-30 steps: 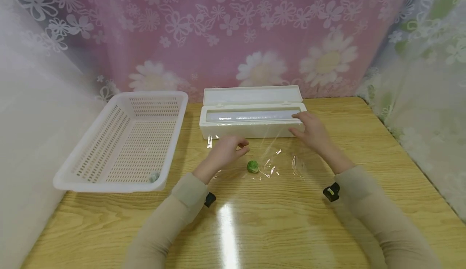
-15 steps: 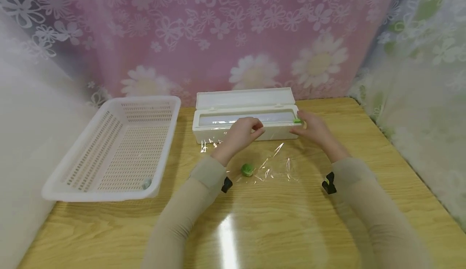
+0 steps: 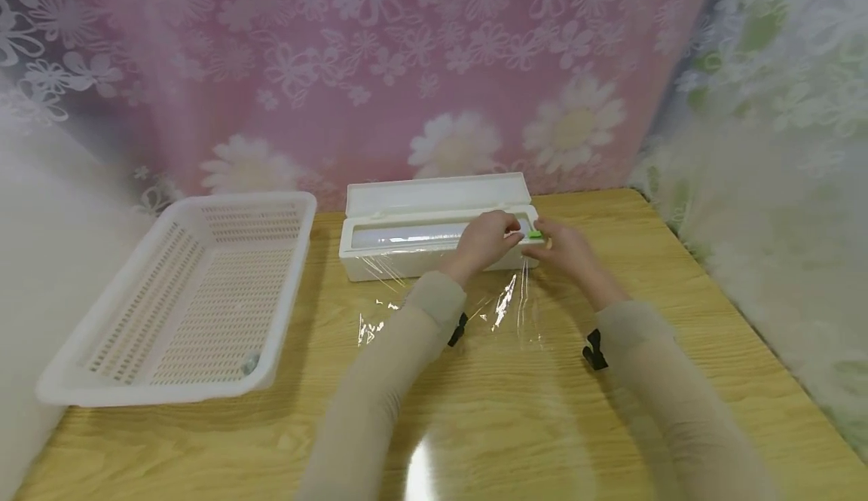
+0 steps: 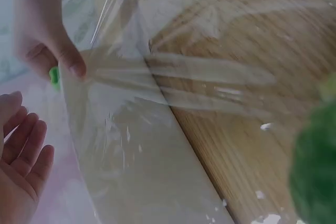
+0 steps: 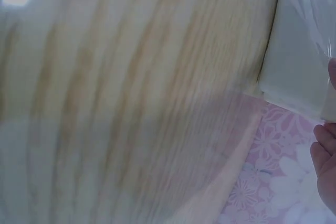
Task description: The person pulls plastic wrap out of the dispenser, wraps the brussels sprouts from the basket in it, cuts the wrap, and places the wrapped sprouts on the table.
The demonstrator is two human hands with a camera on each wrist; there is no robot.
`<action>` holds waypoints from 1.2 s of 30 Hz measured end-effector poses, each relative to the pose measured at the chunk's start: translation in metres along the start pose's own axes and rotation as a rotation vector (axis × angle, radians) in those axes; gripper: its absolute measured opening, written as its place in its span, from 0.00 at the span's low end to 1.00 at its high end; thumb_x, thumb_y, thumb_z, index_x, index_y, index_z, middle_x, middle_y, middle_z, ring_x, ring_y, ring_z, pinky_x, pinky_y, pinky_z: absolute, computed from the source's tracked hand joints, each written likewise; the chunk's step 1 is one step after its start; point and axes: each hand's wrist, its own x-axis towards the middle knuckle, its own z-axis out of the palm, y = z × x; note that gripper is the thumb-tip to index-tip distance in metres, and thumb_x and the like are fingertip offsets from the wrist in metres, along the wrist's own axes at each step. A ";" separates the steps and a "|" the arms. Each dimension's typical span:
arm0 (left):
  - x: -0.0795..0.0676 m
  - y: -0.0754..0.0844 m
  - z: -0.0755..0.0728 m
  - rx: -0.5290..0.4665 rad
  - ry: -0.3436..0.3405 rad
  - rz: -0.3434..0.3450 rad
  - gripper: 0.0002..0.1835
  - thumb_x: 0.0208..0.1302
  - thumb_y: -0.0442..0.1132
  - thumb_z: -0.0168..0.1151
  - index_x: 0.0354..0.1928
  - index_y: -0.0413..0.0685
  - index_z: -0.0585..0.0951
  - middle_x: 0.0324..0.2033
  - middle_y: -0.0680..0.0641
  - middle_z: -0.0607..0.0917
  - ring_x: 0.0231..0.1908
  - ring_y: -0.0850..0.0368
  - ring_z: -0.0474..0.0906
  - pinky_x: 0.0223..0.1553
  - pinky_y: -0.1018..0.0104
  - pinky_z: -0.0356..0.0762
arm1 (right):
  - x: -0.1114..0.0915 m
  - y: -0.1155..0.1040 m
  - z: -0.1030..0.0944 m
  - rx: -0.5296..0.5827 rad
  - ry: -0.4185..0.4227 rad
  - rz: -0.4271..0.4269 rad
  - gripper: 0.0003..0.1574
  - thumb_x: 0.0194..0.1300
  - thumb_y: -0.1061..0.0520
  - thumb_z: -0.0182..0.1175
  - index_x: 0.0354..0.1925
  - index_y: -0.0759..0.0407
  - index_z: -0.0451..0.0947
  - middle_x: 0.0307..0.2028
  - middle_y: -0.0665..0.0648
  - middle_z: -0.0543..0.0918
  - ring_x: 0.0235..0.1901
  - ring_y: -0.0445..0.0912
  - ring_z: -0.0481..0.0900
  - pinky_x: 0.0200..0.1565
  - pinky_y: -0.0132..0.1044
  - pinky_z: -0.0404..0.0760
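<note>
A white cling film dispenser (image 3: 407,262) stands lid up at the back of the table, its roll inside. Clear cling film (image 3: 503,307) runs from it over the front edge and across the table. My right hand (image 3: 568,248) grips the dispenser's right end, thumb on the front, fingers by the green slide cutter (image 3: 536,234). Beside it my left hand (image 3: 484,239) hovers over the dispenser, fingers loosely bent and holding nothing in the left wrist view. A round green Brussels sprout (image 4: 317,166) shows at that view's right edge; my left arm hides it in the head view.
A white plastic basket (image 3: 291,290) stands at the left, with a small grey-green lump (image 3: 250,363) in its near right corner. A pink flowered curtain (image 3: 325,102) hangs behind the table, with pale cloth at both sides.
My left hand has moved right and back, from over the film near the sprout to the dispenser's right part. The right hand stays at the dispenser's right end, where the green cutter now shows.
</note>
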 end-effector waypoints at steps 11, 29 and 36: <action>0.017 0.008 0.028 0.131 -0.035 -0.042 0.11 0.60 0.47 0.56 0.42 0.56 0.81 0.38 0.57 0.79 0.39 0.63 0.74 0.36 0.70 0.72 | -0.005 -0.007 0.016 0.034 0.076 -0.002 0.34 0.52 0.52 0.64 0.56 0.62 0.69 0.54 0.66 0.70 0.29 0.55 0.73 0.35 0.47 0.72; 0.031 0.009 0.032 0.157 0.034 0.004 0.05 0.59 0.43 0.58 0.30 0.52 0.80 0.29 0.57 0.79 0.29 0.63 0.72 0.27 0.70 0.70 | -0.006 -0.009 0.001 -0.017 0.048 0.038 0.39 0.54 0.45 0.61 0.58 0.64 0.64 0.58 0.63 0.65 0.14 0.44 0.56 0.25 0.38 0.65; 0.029 0.008 0.029 0.125 0.010 0.028 0.05 0.58 0.42 0.58 0.30 0.49 0.79 0.29 0.55 0.78 0.30 0.61 0.73 0.30 0.70 0.71 | -0.007 -0.010 0.001 -0.037 0.066 0.016 0.37 0.54 0.47 0.62 0.57 0.64 0.66 0.56 0.64 0.67 0.14 0.46 0.59 0.25 0.39 0.66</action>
